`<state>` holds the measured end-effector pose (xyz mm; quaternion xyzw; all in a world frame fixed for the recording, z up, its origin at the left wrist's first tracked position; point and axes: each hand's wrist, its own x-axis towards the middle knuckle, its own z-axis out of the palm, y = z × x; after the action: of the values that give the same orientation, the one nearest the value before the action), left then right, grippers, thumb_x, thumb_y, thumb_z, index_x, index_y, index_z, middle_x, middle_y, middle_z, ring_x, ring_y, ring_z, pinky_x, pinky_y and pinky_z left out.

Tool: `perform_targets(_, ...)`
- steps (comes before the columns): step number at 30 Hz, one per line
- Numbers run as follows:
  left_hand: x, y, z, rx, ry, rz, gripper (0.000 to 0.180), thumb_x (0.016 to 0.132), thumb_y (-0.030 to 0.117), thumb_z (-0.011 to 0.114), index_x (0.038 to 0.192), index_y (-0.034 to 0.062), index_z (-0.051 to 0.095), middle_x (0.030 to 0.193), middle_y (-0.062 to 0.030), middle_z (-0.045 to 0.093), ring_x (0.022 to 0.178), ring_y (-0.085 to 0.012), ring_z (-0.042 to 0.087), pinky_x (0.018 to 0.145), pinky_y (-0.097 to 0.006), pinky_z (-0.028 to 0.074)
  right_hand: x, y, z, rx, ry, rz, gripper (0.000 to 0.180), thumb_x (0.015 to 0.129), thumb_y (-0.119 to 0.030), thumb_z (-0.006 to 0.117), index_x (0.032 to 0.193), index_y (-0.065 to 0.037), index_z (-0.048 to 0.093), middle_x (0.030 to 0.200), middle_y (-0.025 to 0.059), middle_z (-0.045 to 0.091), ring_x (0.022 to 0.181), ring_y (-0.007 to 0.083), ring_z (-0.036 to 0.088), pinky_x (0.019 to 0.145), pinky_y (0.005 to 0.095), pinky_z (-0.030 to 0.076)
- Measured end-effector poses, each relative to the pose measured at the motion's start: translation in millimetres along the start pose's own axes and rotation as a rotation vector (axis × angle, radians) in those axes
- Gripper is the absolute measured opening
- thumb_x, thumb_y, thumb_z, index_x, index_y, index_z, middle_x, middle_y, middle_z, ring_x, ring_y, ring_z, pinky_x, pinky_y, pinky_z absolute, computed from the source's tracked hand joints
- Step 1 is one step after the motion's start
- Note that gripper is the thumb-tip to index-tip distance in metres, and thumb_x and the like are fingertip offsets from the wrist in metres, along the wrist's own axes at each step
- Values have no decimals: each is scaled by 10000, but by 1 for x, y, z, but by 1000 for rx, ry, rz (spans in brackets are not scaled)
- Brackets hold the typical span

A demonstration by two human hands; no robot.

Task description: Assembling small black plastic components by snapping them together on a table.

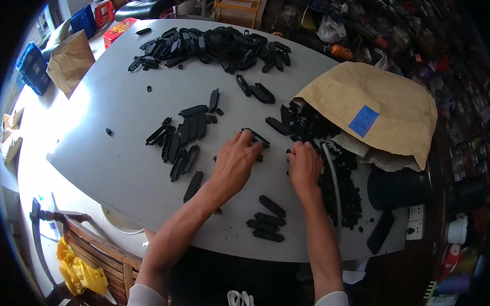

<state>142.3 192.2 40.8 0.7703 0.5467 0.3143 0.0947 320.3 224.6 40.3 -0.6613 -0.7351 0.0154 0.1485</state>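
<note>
Seems to be picking out parts: has left hand half-curled over a black casing mid-counter, right hand bunched beside small black parts toward the right edge; cannot tell either hold. Next likely calls for a precise pinch.

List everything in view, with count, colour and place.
Table: one, pale grey, centre.
Long pieces: many, black, heaped at the far edge, grouped nearer.
Small bits: uncountable, black, table's right side.
Curved strip: one, pale, among the bits.
Paper bags: two, tan, table's right and upper left.
Flat case: one, black, near right corner.
Tub: one, dark, right.
Chair: one, brown, lower left.
Crumpled bag: one, yellow, on the chair.
Containers: two, blue, upper left.
Clutter: uncountable, mixed colours, right.
Sleeves: two, white, lower edge.
Left grip: one, bare, at a long piece.
Right grip: one, bare, beside the small bits.
</note>
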Motion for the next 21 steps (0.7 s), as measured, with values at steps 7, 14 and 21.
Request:
perform_targets(7,7,-6,14,103,-47,123,209,748,8,585,951,57,568,901,-109,523,866,-303,551,716,-401,463,-33,-11,-8,99,14,-188,153,753,-2,669,850,-6,550,849,133,577,871,329,597,727,429,478)
perform_targets(14,6,14,-11,-458,95,-74,269,779,-91,572,1033,-1,560,862,-102,579,736,-203,620,646,-313,499,-77,-16,-26,235,-145,-493,158,724,34,640,841,-21,549,837,129,584,845,317,590,705,408,482)
perform_targets(21,-16,4,16,-1010,-270,-381,263,778,-115,588,1019,-10,603,869,-83,618,748,-158,619,673,-283,502,-75,14,-23,319,-166,-242,178,752,60,656,895,3,566,901,141,586,856,286,611,700,373,497)
